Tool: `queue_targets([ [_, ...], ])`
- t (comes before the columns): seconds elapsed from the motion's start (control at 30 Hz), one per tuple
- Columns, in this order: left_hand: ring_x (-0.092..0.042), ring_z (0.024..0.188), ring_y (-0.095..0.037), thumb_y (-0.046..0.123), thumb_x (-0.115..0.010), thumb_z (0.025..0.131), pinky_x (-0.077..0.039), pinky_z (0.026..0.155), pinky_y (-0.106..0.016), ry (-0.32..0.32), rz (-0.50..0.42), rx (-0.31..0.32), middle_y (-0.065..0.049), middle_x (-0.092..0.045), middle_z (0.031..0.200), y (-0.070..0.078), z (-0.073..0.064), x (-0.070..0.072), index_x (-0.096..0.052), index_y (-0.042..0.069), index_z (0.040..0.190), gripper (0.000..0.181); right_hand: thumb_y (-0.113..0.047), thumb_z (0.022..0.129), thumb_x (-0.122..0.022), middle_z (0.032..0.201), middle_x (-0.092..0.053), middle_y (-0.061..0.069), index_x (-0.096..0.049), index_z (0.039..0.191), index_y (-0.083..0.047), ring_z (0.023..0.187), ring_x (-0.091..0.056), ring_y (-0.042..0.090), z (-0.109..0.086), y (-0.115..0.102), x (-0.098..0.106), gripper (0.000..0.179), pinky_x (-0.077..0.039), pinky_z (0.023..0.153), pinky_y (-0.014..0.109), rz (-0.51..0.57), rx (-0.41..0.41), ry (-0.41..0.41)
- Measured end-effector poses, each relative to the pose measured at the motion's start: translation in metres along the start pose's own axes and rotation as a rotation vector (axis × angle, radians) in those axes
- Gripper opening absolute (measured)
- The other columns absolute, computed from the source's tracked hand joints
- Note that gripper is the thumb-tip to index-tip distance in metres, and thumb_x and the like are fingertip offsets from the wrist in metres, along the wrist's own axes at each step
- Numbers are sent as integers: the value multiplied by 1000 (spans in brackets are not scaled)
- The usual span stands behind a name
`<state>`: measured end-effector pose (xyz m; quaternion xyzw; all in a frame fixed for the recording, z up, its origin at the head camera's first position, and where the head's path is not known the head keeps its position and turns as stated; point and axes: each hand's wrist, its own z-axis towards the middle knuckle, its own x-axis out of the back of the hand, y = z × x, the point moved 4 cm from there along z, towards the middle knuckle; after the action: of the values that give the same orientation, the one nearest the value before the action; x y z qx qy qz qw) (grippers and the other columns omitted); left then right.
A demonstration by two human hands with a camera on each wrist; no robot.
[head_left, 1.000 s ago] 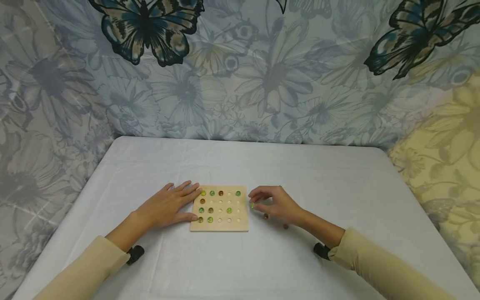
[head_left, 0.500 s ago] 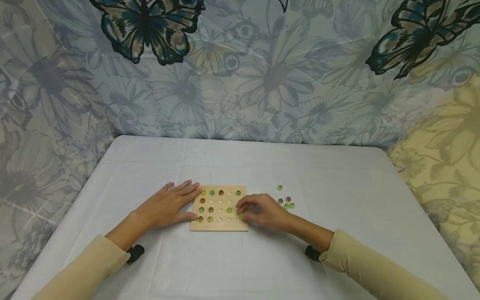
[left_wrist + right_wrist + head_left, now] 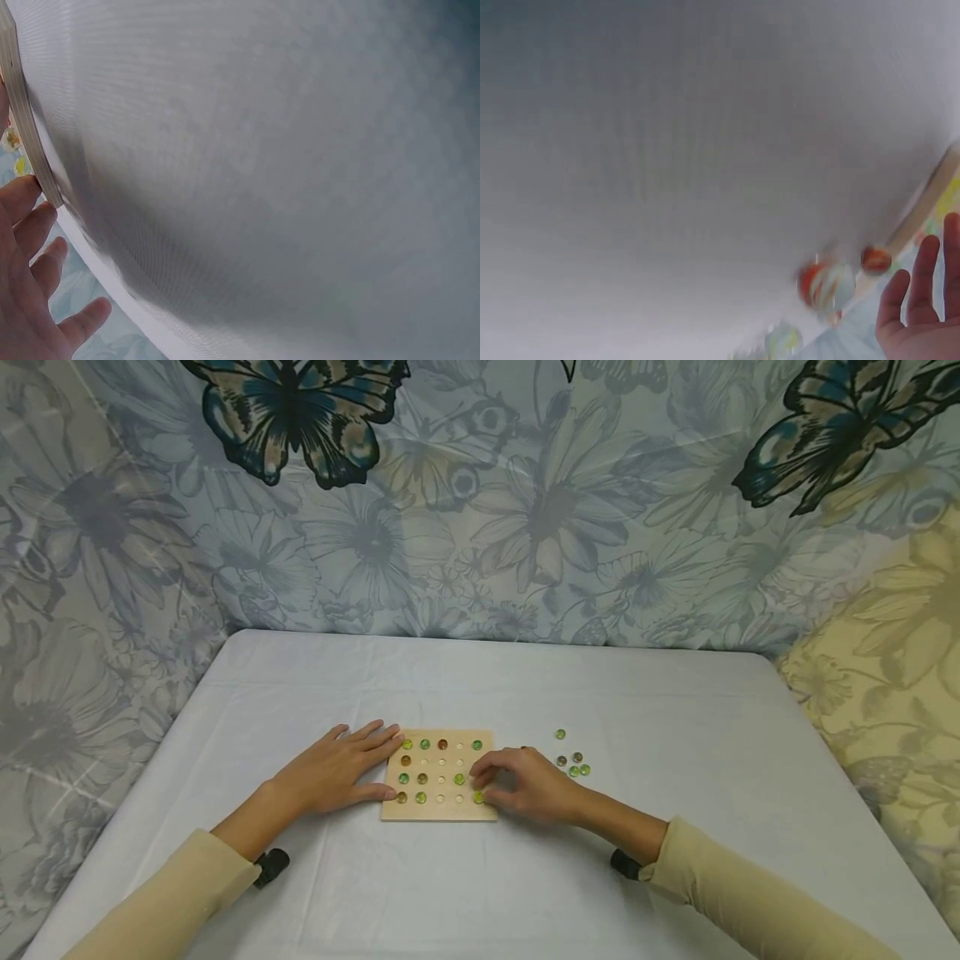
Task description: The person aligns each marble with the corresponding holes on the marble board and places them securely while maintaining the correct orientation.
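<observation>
A pale wooden board (image 3: 441, 815) with rows of round holes lies on the table, several holes filled with green, yellow-green and brown glass marbles. Along its left edge my left hand (image 3: 337, 772) rests with fingers spread, thumb at the near corner and fingertips at the far one. In the left wrist view, fingertips touch the board's edge (image 3: 34, 139). At the near right corner my right hand (image 3: 532, 785) pinches a yellow-green marble (image 3: 478, 797), which sits at the corner hole. The right wrist view shows the other fingers of that hand (image 3: 922, 300) extended beside the board.
Loose green and brown marbles (image 3: 577, 757) lie on the white tablecloth (image 3: 637, 710) right of the board. They appear blurred in the right wrist view as a red-and-white marble (image 3: 825, 285) and others. Behind the table hangs a flower-and-butterfly cloth (image 3: 525, 527).
My right hand has moved left from beside the board to its near right corner, carrying the yellow-green marble down to the corner hole. The left hand has stayed in place.
</observation>
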<state>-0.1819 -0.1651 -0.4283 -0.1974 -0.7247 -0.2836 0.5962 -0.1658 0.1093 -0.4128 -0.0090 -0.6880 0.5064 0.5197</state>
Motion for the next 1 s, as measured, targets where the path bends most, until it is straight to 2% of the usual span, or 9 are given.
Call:
queue_targets([
  [0.27,-26,149,-31,66,-49,95,-25,112,-63,-8,2,1,-5,-29,162,1,0,1,-31,15,158,83,0,86,-76,103,-74,1,-68,117,-4,99,-68,16,-5,8,31,32,-51,91,48,12,-55,50],
  [0.63,-28,147,-32,63,-51,95,-27,110,-63,6,-3,-5,-6,-31,161,3,0,2,-33,14,157,81,1,87,-74,100,-75,3,-69,114,-1,95,-69,18,-23,50,73,28,-51,83,49,-37,-95,160],
  [0.8,-28,148,-31,63,-51,95,-27,111,-62,6,-2,-2,-5,-30,162,3,0,1,-33,15,157,81,0,87,-74,100,-75,2,-70,113,-2,95,-69,16,-32,62,84,27,-51,82,46,-50,-117,151],
  [1.0,-29,147,-31,63,-52,95,-28,110,-62,13,3,-2,-5,-31,161,3,0,2,-33,14,157,81,-1,87,-73,103,-75,2,-71,114,-4,98,-68,18,-44,75,88,26,-50,86,45,-18,-185,86],
])
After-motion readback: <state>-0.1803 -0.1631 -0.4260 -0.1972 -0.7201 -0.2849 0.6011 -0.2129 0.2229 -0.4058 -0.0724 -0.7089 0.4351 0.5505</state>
